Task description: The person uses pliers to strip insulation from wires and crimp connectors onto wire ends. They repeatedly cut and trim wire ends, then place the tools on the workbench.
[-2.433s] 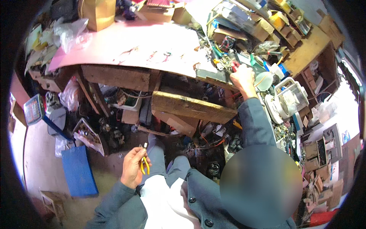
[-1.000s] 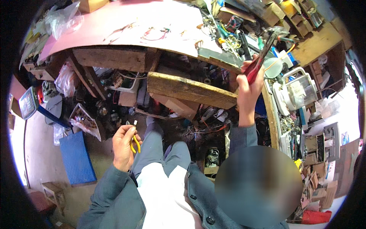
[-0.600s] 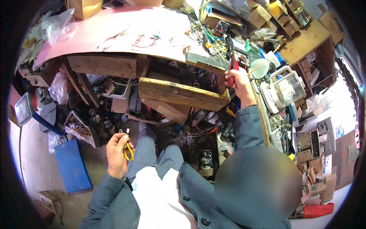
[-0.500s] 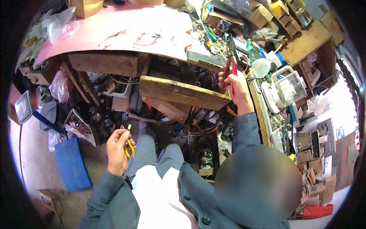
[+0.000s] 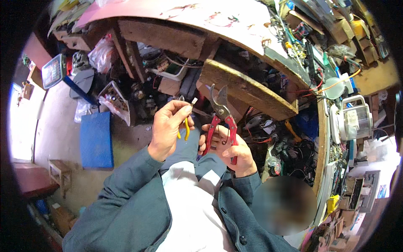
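In front of my lap, my right hand [image 5: 230, 152] grips the red handles of pruning shears [image 5: 221, 113]. Their curved dark blades point up and stand apart, with a spring showing between the handles. To their left, my left hand [image 5: 172, 126] is closed, thumb against forefinger, on a small white-tipped piece [image 5: 194, 101]. Yellow-handled pliers [image 5: 187, 129] hang in the same hand below the fingers; their jaws are mostly hidden. The shear blades and the white-tipped piece are close together but apart.
An open wooden drawer [image 5: 247, 89] juts from the workbench ahead, its top covered in a pink sheet [image 5: 176, 11]. Tangled cables [image 5: 294, 155] lie below right. A blue board [image 5: 96, 140] is on the floor at left, near a digital scale [image 5: 53, 71]. Cluttered shelving stands right.
My right hand has brought the shears from the bench edge down in front of my lap, their blades now spread. The left hand has risen toward them. The view has shifted.
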Action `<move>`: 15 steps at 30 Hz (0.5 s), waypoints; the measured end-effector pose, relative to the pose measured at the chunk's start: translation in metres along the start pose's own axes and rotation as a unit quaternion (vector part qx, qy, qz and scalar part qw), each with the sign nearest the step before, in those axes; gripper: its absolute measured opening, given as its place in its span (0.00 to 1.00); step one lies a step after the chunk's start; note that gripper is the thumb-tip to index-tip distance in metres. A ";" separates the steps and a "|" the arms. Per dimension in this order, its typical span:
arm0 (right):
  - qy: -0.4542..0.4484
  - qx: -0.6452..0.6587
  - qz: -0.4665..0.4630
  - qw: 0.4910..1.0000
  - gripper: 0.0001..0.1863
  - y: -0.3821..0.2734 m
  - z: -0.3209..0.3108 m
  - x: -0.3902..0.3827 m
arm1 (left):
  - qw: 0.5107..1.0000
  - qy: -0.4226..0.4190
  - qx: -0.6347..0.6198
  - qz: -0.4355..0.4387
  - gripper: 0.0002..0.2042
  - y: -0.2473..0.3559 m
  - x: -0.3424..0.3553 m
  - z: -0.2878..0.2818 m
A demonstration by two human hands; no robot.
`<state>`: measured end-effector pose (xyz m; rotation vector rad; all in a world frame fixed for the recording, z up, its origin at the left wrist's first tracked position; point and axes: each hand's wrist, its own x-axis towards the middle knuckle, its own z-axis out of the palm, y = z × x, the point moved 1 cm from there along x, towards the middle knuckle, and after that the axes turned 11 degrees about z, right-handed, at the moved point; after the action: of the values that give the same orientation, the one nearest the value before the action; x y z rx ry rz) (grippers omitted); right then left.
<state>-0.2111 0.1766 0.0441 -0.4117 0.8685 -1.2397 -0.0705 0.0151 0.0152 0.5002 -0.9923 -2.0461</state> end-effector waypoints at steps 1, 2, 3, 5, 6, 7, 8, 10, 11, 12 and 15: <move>0.014 -0.021 0.004 1.000 0.49 0.005 0.001 0.002 | 1.000 0.008 0.002 -0.003 0.07 0.000 -0.001 -0.002; 0.071 -0.076 -0.015 0.994 0.48 0.012 0.002 0.003 | 1.000 0.010 0.008 0.000 0.07 0.000 0.000 -0.002; 0.127 -0.130 -0.034 0.983 0.47 0.019 0.003 0.005 | 1.000 0.018 -0.004 -0.009 0.07 0.000 -0.001 -0.002; 0.181 -0.212 -0.055 0.959 0.41 0.031 0.005 0.005 | 0.999 0.029 -0.018 -0.008 0.07 0.000 -0.004 0.001; 0.203 -0.269 -0.078 0.938 0.40 0.039 0.002 0.008 | 0.999 0.034 -0.013 -0.013 0.07 -0.002 -0.005 0.000; 0.222 -0.325 -0.102 0.914 0.40 0.044 0.001 0.011 | 0.999 0.039 -0.007 -0.016 0.07 -0.002 -0.005 -0.001; 0.232 -0.370 -0.115 0.892 0.40 0.046 0.002 0.011 | 0.999 0.043 -0.001 -0.020 0.07 -0.002 -0.006 -0.002; 0.251 -0.456 -0.141 0.842 0.39 0.048 0.005 0.013 | 1.000 0.024 0.003 -0.012 0.06 -0.009 -0.007 -0.008; 0.261 -0.469 -0.147 0.831 0.39 0.048 0.008 0.015 | 1.000 0.014 0.005 -0.008 0.06 -0.012 -0.007 -0.011; 0.271 -0.482 -0.152 0.819 0.39 0.048 0.012 0.017 | 1.000 0.014 0.008 -0.007 0.06 -0.014 -0.009 -0.011; 0.311 -0.534 -0.164 0.769 0.39 0.047 0.021 0.018 | 0.999 0.048 -0.004 -0.007 0.07 -0.016 -0.015 -0.004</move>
<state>-0.1634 0.1710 0.0181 -1.1293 2.1682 -1.0826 -0.0672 0.0312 0.0004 0.5970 -0.9265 -2.0169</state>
